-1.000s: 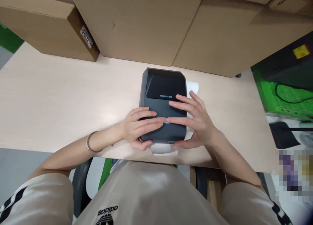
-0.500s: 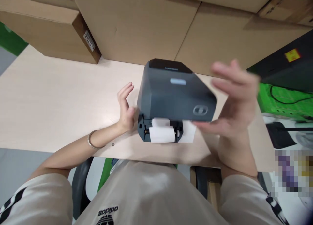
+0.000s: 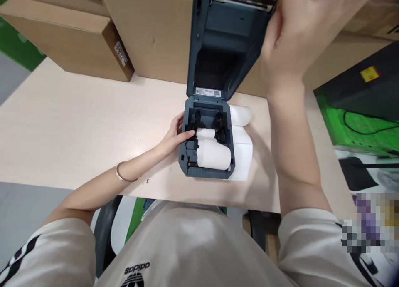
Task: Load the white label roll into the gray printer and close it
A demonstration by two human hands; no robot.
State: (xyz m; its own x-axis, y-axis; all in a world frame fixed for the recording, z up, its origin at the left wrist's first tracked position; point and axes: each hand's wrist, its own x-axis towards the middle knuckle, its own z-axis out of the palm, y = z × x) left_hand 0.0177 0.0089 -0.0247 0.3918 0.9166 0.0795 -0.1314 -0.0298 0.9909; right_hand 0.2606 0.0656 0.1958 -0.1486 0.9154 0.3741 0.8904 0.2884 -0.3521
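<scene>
Printer [image 3: 202, 107] of smooth, boxy plastic, mid-frame on the pale desk [image 3: 93, 120]; long axis running up-frame, lid [image 3: 230, 33] tilted toward the top edge, curved white paper [image 3: 214, 154] inside. Fingers of the left hand [image 3: 173, 137] pinch its left wall; whether the right hand [image 3: 299, 33] grips the lid, I can't tell.

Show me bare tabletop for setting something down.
Widest: tabletop between the labelled carton and the left forearm. Smaller: the strip between printer and near table edge. Crowded: right of the printer, where white paper lies; behind it, large cartons stand.
</scene>
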